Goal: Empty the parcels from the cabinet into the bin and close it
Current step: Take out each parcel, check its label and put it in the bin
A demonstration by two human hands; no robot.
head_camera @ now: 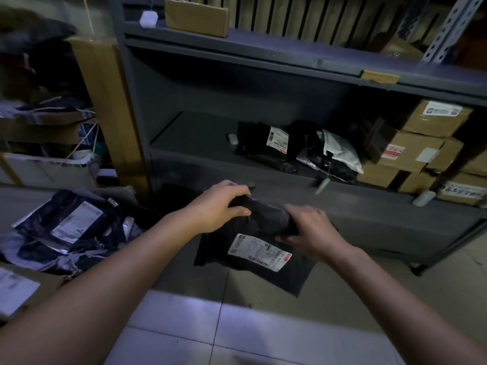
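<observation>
Both my hands hold one black plastic parcel [253, 262] with a white shipping label, in front of the grey metal cabinet [263, 162], below its lower shelf. My left hand [224, 206] grips the parcel's top left edge and my right hand [311, 230] grips its top right. On the lower shelf lie another black parcel [261, 143] with a label and a black and silver bag [332, 154]. A pile of dark parcels [68, 230] lies at the left; whether they sit in a bin I cannot tell.
Brown cardboard boxes [416, 151] are stacked at the shelf's right end. One box [196, 15] sits on the upper shelf. A tall cardboard piece [110, 111] leans beside the cabinet's left post. Cluttered boxes and bags fill the far left. Pale floor tiles [210, 325] lie below.
</observation>
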